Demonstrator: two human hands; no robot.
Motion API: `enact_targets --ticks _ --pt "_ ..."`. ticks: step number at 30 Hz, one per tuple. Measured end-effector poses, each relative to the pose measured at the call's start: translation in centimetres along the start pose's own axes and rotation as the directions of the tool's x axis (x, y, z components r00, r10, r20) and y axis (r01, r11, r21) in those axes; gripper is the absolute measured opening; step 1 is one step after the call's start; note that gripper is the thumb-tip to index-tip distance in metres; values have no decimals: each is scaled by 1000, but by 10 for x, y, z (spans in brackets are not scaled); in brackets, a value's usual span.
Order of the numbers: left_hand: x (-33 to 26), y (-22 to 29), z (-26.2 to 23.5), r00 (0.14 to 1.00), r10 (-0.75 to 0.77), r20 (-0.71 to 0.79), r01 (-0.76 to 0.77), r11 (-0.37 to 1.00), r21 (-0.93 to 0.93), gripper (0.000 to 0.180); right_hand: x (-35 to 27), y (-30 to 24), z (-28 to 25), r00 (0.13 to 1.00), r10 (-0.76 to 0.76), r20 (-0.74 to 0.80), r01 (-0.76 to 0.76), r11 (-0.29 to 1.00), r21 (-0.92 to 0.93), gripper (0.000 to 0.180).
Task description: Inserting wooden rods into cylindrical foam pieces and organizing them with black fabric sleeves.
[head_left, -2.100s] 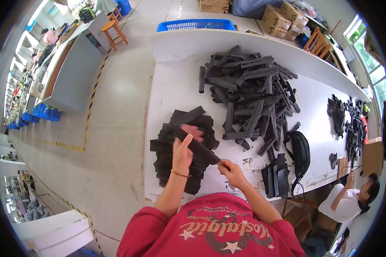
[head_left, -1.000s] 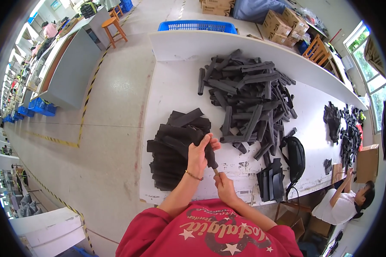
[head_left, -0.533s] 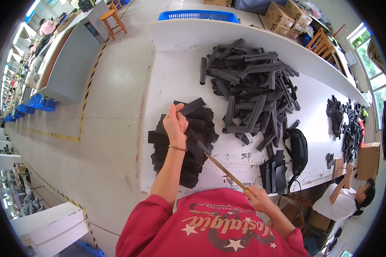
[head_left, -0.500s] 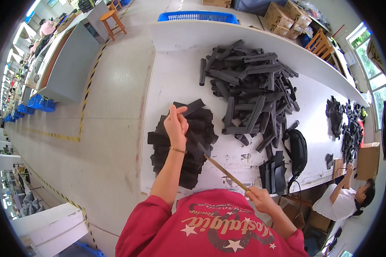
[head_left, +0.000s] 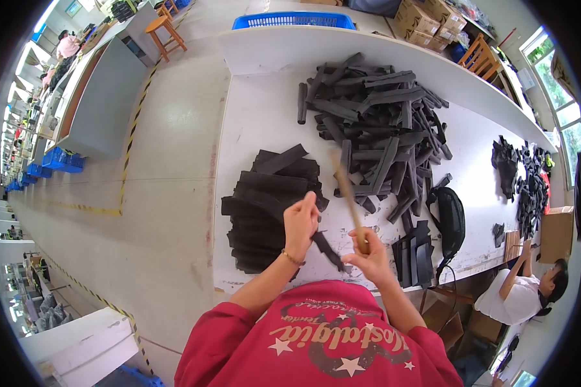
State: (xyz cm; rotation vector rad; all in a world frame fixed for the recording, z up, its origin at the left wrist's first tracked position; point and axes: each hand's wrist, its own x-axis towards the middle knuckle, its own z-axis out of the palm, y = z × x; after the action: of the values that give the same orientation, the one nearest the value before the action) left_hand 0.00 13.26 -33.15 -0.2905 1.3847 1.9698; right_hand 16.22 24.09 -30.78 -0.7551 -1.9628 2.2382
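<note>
Across the white bench (head_left: 258, 122), at about one o'clock from my hands, lies the big loose heap of black strips (head_left: 381, 122), too tangled to count. Nearer, at eleven o'clock, sits the stacked pile of flat black pieces (head_left: 265, 206). A black pouch (head_left: 452, 219) lies at three o'clock, with a small upright bundle of black pieces (head_left: 414, 255) between it and my right hand. Beyond, at two o'clock, a second dark heap (head_left: 519, 180) rests by the far end, and one seated person (head_left: 523, 293) works below it. One blue basket (head_left: 297, 20) stands at twelve o'clock, past the bench.

My left hand (head_left: 301, 222) has its fingers closed on one black strip (head_left: 326, 248), which hangs down towards five o'clock just beside the stack. My right hand (head_left: 368, 258) grips one wooden stick (head_left: 348, 200), fingers wrapped tight round its lower end, the stick rising towards twelve o'clock over the heap's near edge.

Half a second ago my left hand was stretched out on top of the stack and my right was down by my chest with the stick slanting between them; now both hands are close together in front of me.
</note>
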Motion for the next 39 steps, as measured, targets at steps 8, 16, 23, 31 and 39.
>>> enact_targets --ticks 8,16,23,31,39 --pt "26 -15 -7 962 -267 -60 212 868 -449 29 7 13 13 985 -49 -167 61 996 69 31" --pt "-20 -35 9 732 -261 629 -235 770 594 16 35 -3 1 893 -130 -430 145 989 1 10" --pt "-55 -44 17 733 -212 647 37 961 273 26 79 -32 -9 834 -179 -521 252 965 71 14" --pt "-72 -57 -19 698 -364 617 134 913 386 24 110 -24 -17 712 -150 -686 293 951 96 23" --pt "-43 -14 9 905 316 286 -367 919 145 13 102 -47 -27 846 -217 -487 176 976 -128 26"
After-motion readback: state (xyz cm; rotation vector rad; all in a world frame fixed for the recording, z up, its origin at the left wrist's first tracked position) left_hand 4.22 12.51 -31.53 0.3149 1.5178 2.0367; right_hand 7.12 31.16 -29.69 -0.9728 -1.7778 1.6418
